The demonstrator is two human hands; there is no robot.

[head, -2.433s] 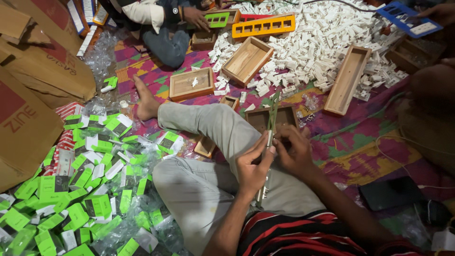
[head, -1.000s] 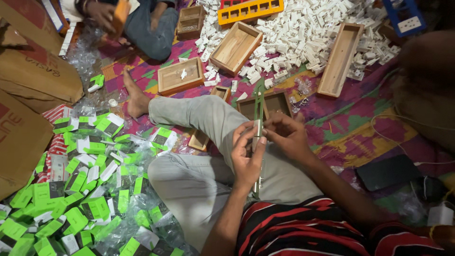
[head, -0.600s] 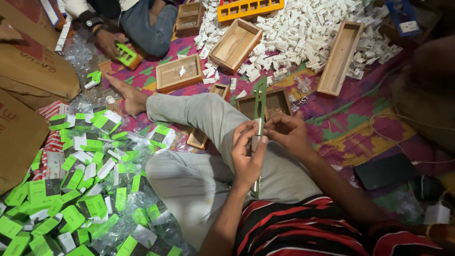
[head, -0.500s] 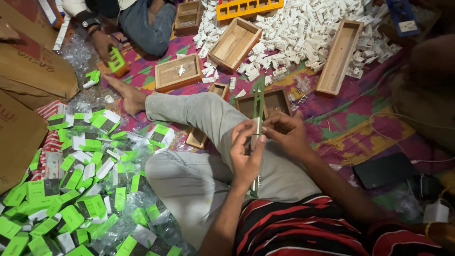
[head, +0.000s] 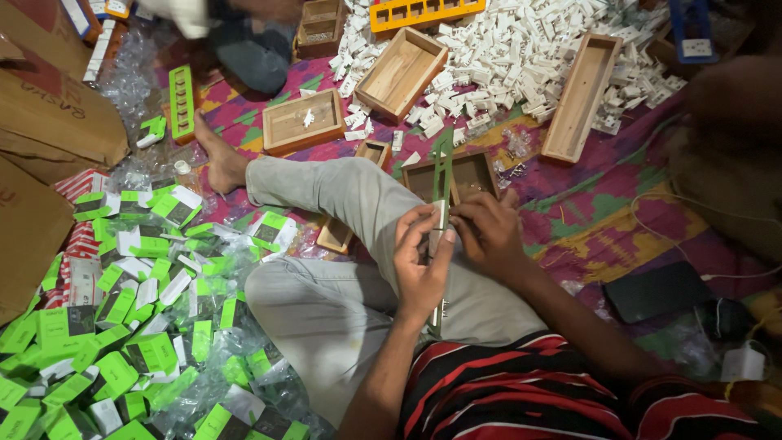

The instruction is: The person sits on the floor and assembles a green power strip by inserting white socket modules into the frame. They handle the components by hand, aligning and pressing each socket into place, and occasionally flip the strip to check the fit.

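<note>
Both hands kept their grip on a long green strip (head: 442,175) over the lap: the left hand (head: 421,269) pinched its lower part, the right hand (head: 487,232) closed on it just beside, a little higher. Its long axis ran straight away from the person toward a small wooden tray (head: 472,175). Green-and-white flat packets (head: 122,301) lay piled on the floor at the left, white plastic parts (head: 521,49) heaped far ahead.

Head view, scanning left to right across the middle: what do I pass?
Cardboard boxes → green packets → bent knee → left hand → green strip → right hand → black slab → white charger.
</note>
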